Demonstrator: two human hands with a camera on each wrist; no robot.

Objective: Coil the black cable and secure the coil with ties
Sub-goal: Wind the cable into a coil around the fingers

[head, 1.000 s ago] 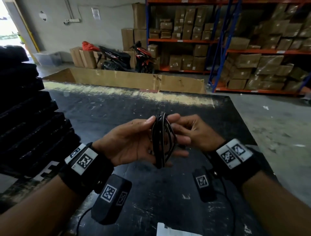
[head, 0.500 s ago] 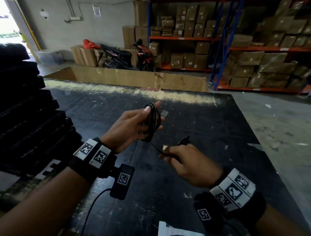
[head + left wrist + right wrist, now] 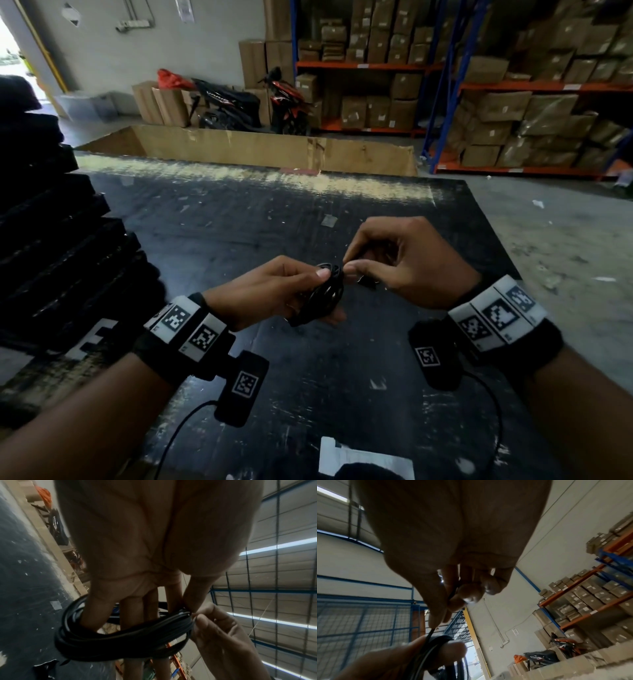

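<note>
The black cable (image 3: 323, 296) is wound into a small coil of several loops and is held above the black table (image 3: 239, 222). My left hand (image 3: 284, 291) grips the coil, with the fingers through its loops (image 3: 120, 641) and the thumb pressing on its top. My right hand (image 3: 387, 260) is just right of the coil and pinches the cable's loose end (image 3: 453, 595) between thumb and fingers. That end runs down to the coil (image 3: 435, 641). No tie is visible.
A stack of black foam pads (image 3: 58, 240) rises along the table's left side. A white paper (image 3: 356, 459) lies at the near edge. Beyond the table stands a long cardboard box (image 3: 274, 147), with scooters (image 3: 239, 106) and shelves of cartons (image 3: 513, 113) behind.
My right hand, which was down near the table pulling the loose end, has come up and back to the coil. My left hand has lowered and turned the coil flatter.
</note>
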